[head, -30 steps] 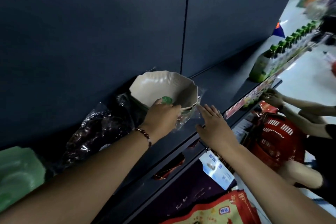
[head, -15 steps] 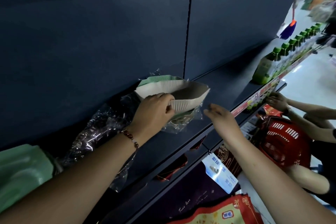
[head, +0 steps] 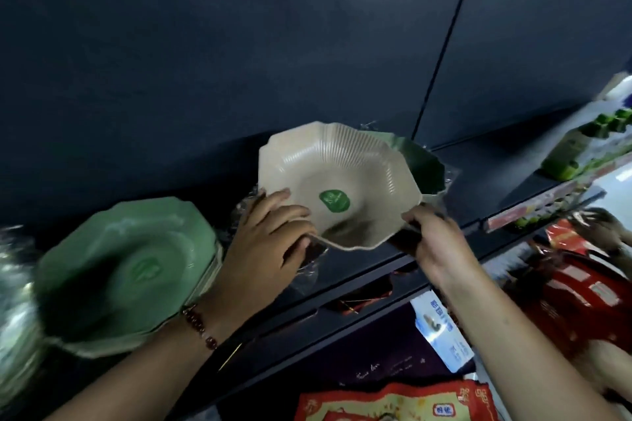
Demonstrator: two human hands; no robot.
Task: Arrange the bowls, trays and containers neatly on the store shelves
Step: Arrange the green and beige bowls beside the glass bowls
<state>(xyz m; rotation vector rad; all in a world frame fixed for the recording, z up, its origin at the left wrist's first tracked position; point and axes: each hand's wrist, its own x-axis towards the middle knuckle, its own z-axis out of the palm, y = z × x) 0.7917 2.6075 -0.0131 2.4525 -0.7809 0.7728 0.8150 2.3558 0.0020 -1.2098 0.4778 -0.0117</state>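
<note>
The dark shelf (head: 513, 174) runs from lower left to upper right across the frame, and the step in hand looks to be settling the beige bowl (head: 338, 181), which sits mid-frame, tipped toward the camera with its green sticker showing. To do this well, I would judge that the bowl should be lowered level, squared to the shelf's front edge, and lined up with the green bowl stack (head: 126, 270) at the left of the frame, which lies well apart from it. A darker green bowl (head: 424, 164) shows just behind the beige one at its upper right; whether the two are nested or merely overlapping cannot be told, so a straight, gentle seat would be safest. Crinkled clear plastic wrap (head: 307, 270) lies under the near rim and could make the bowl rock, so pressing it flat or clearing it first seems wise. The left hand (head: 270, 243) grips the bowl's lower left rim, thumb on the inner face and fingers curled beneath, partly closed around the edge. The right hand (head: 434, 239) pinches the lower right rim, its fingers bent and closed on the edge with the tips hidden under it. Both holds look light, suited to small adjustments.
</note>
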